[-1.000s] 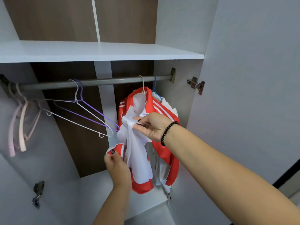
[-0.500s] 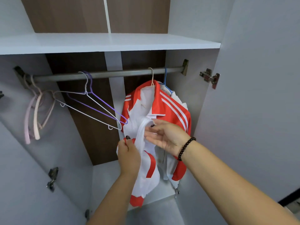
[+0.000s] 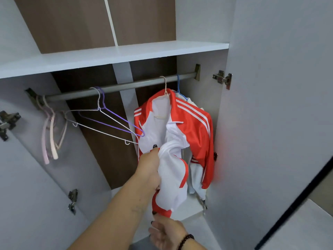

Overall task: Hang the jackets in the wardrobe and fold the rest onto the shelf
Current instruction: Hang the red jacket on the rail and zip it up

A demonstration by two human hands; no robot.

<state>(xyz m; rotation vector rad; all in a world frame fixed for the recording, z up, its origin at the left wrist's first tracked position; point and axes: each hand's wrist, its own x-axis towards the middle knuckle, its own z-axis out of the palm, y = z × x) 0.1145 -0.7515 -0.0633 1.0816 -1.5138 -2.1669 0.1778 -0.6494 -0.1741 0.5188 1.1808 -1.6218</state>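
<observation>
Bare forearms; dark-painted nails; a black bead bracelet (image 3: pixel 185 239) on the right wrist.

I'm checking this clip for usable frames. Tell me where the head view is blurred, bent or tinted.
Head view: the wide lens bows the shelf and rail. The right hand at the bottom edge and the door edge are smeared. The orange jacket is sharp and casts a reddish tint on the wall beside it. Light is soft, no glare.
</observation>
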